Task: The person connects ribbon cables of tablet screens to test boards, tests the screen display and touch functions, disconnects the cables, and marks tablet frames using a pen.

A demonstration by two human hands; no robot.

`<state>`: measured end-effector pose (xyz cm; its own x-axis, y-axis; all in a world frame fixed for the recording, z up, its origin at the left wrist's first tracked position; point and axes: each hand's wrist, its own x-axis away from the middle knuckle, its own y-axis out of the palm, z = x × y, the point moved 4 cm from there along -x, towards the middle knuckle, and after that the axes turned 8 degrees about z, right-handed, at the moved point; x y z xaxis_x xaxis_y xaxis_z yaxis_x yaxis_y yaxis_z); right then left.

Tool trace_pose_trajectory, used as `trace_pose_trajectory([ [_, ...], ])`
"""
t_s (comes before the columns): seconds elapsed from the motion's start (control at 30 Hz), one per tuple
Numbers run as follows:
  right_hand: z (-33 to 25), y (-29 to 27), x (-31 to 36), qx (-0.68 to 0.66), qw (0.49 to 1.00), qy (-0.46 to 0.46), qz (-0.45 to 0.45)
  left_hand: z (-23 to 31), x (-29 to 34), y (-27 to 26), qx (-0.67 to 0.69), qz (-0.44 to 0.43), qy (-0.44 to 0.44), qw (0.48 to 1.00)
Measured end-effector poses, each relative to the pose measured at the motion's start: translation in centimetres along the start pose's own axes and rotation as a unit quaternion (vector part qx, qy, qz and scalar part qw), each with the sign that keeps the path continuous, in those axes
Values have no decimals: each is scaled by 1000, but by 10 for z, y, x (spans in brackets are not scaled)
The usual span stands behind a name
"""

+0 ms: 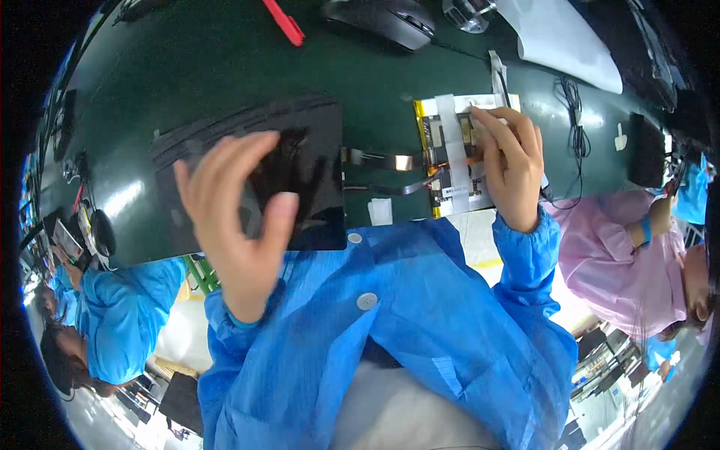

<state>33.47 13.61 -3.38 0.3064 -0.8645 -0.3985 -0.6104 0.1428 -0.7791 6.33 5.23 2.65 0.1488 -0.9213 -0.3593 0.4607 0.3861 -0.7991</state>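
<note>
A glossy black screen panel [321, 210] lies on the dark green table, with reflections across its surface. My left hand [238, 214] hovers above it, fingers and thumb spread and holding nothing. Flat ribbon cables [384, 161] run from the panel's right edge to an electronic assembly [435, 135], which has a circuit board, yellow edges and a white tape strip [454, 154] across it. Over the right side of that assembly is my right hand [511, 165], fingers bent and pressed together near its top. Whatever they pinch is hidden.
A black computer mouse [382, 21] and a red pen [285, 22] lie at the far side. A coiled black cable [574, 124] is at the right, below a white sheet [559, 45]. Co-workers in blue [124, 319] and pink [611, 262] are at either side.
</note>
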Motion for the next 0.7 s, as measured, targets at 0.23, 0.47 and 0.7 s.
trace_pose_trajectory([
  [0.23,-1,5,-2,21,1000,-3,2,-136,28,-53,-114,103,-210,966],
  [0.47,-6,8,2,64,998,-10,13,-154,52,-49,176,85,-337,921],
  [0.7,3,10,3,63,998,19,4,-127,70,-50,154,66,-368,915],
])
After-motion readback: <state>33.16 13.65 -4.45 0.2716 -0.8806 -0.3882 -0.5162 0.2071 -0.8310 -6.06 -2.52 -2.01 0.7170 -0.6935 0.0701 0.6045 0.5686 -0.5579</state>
